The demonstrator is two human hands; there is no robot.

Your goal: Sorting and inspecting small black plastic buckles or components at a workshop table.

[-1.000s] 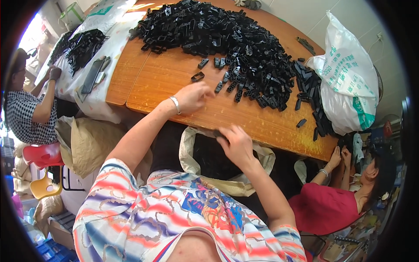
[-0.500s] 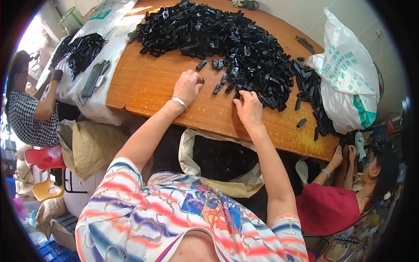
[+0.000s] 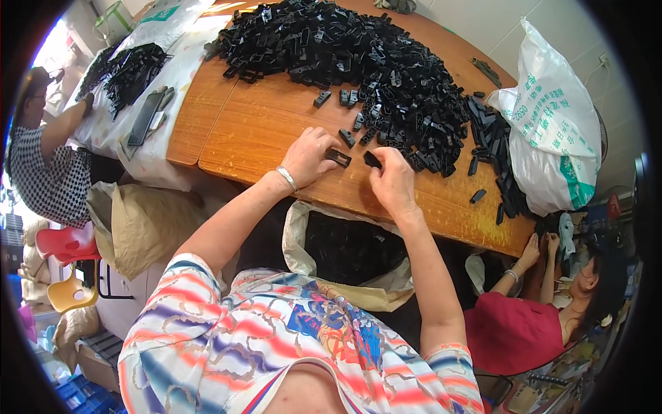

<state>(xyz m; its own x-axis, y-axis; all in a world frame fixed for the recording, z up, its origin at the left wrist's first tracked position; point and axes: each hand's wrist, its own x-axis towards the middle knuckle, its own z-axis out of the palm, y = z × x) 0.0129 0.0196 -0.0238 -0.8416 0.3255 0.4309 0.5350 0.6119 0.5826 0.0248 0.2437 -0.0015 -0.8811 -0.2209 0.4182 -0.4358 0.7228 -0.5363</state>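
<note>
Over the near part of the wooden table [image 3: 269,134], my left hand [image 3: 308,157] pinches a small black plastic part with a rectangular opening [image 3: 338,158]. Close by on the right, my right hand [image 3: 393,181] grips another small black plastic piece [image 3: 373,160] between thumb and fingers. The two pieces face each other with a narrow gap. A loose black part [image 3: 347,138] lies on the wood just beyond them. Behind it spreads a large heap of similar black parts [image 3: 358,58].
Slimmer black pieces [image 3: 489,138] lie at the right, beside a white plastic sack [image 3: 555,131]. Below the table edge, an open sack [image 3: 298,238] holds black parts. Co-workers sit at left [image 3: 52,172] and right [image 3: 517,328]. A brown sack [image 3: 141,228] stands at left.
Both hands have come from the heap's edge toward each other and slightly nearer me. The black pieces in their fingers now show clearly. The left co-worker's arm has shifted.
</note>
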